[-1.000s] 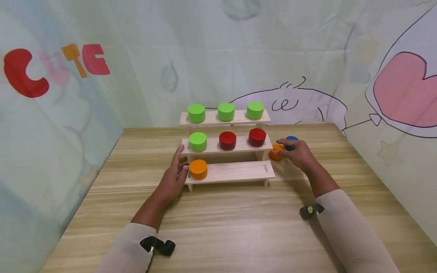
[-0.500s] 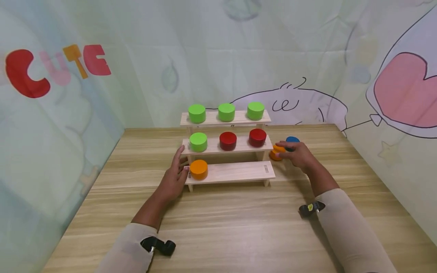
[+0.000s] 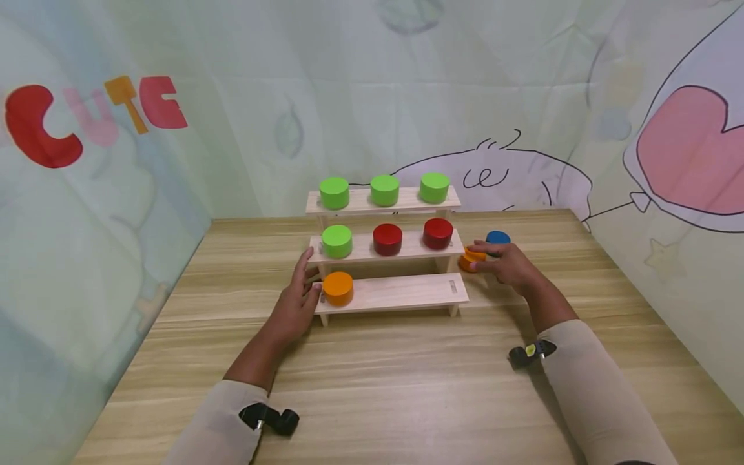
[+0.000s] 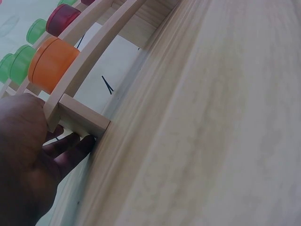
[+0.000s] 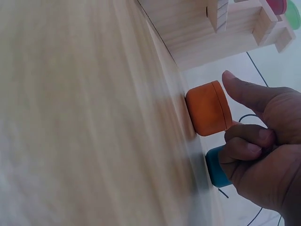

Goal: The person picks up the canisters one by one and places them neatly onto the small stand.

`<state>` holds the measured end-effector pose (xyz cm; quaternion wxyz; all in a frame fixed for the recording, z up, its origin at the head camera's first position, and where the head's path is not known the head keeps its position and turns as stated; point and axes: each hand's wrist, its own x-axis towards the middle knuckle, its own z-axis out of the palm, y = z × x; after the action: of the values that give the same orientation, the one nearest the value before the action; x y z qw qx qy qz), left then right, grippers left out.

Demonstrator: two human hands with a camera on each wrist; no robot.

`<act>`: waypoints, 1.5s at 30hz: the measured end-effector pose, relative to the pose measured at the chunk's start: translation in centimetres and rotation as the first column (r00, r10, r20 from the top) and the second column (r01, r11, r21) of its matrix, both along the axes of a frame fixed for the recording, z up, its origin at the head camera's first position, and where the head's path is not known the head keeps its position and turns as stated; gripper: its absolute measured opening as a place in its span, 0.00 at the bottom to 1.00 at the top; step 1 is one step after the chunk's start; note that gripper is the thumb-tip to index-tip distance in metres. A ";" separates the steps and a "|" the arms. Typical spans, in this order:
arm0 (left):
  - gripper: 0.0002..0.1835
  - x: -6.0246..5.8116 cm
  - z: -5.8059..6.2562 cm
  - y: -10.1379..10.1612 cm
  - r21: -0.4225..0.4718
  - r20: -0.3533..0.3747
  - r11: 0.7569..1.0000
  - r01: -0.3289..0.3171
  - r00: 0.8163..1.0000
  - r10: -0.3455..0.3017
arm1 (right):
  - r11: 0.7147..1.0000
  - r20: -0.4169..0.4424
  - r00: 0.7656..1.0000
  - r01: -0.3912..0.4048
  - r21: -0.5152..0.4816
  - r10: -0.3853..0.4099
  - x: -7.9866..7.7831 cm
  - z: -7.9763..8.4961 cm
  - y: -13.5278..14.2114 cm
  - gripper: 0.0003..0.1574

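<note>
My left hand holds the left end of a three-tier wooden rack. In the left wrist view, fingers reach under the lowest shelf and touch its leg. Over an orange round container on the table hangs my right hand, thumb on one side, index finger on the other. The right wrist view shows a small gap between the thumb and the lid; the remaining fingers are folded. The index fingertip is hidden there. A blue round container stands just behind this hand.
Three green containers line the top shelf. One green and two red containers stand on the middle shelf. A second orange container sits at the bottom shelf's left end. Printed cloth hangs behind the table.
My right thumb and index finger have come slightly closer around the orange container on the table. My left hand and the rack stay in place.
</note>
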<state>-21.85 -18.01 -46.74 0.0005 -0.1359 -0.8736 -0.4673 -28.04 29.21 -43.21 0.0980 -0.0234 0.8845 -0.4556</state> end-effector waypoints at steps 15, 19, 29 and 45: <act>0.43 -0.1 -0.1 0.1 -0.005 -0.004 1.000 0.008 1.000 -0.008 | 0.999 -0.023 1.000 0.011 0.048 -0.009 -0.5 -1.7 1.3 0.31; 0.42 -0.1 -0.1 0.1 -0.007 -0.005 1.000 0.007 1.000 -0.007 | 0.999 -0.021 1.000 0.023 0.037 -0.022 -0.4 -1.9 1.4 0.31; 0.41 -0.1 -0.3 -0.1 0.004 -0.016 1.000 0.006 1.000 -0.006 | 0.999 -0.061 0.998 0.015 0.032 -0.013 -0.7 -2.5 1.9 0.29; 0.43 0.0 0.0 0.0 0.018 -0.005 1.000 0.010 1.000 -0.010 | 0.998 -0.076 0.996 0.054 -0.016 -0.055 -0.6 -2.4 1.5 0.28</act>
<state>-21.82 -17.98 -46.78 0.0015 -0.1413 -0.8687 -0.4748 -28.60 30.76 -45.60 0.0516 -0.0175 0.8848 -0.4628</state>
